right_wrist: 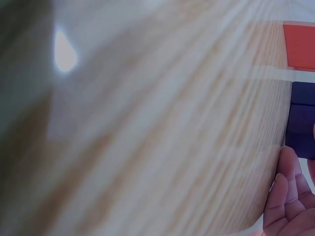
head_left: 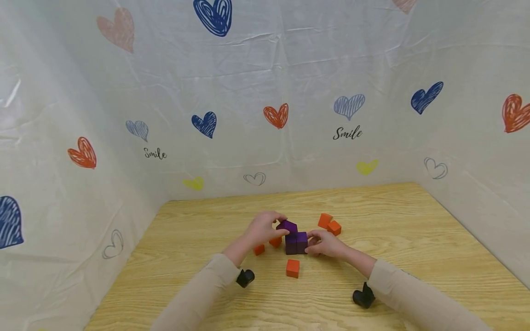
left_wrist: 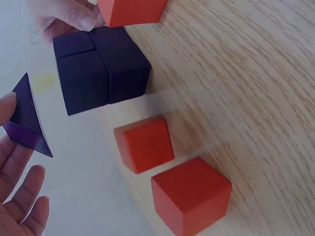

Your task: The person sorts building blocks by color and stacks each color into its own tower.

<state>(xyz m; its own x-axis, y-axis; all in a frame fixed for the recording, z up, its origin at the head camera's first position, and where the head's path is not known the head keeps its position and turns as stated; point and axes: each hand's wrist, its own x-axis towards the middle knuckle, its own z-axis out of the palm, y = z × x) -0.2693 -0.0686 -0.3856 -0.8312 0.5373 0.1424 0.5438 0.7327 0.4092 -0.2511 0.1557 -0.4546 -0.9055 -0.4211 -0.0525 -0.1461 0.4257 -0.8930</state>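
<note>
A purple triangular block (left_wrist: 29, 115) is pinched between the thumb and fingers of my left hand (head_left: 262, 228). In the head view this block (head_left: 287, 226) is over the left part of a compact group of purple blocks (head_left: 296, 243); the left wrist view shows it apart from them. My right hand (head_left: 327, 243) holds the right side of that group (left_wrist: 106, 69), thumb toward the near side and fingers bent toward the far side. Only part of the group (right_wrist: 301, 123) and the right hand (right_wrist: 290, 196) enters the right wrist view.
An orange cube (head_left: 292, 268) lies in front of the purple group. Two more orange blocks sit at its left, one (head_left: 259, 249) nearer my left wrist. Behind the right hand are two orange blocks (head_left: 325, 220). A white curtain (head_left: 248, 151) with printed hearts surrounds the wooden table (head_left: 198, 220).
</note>
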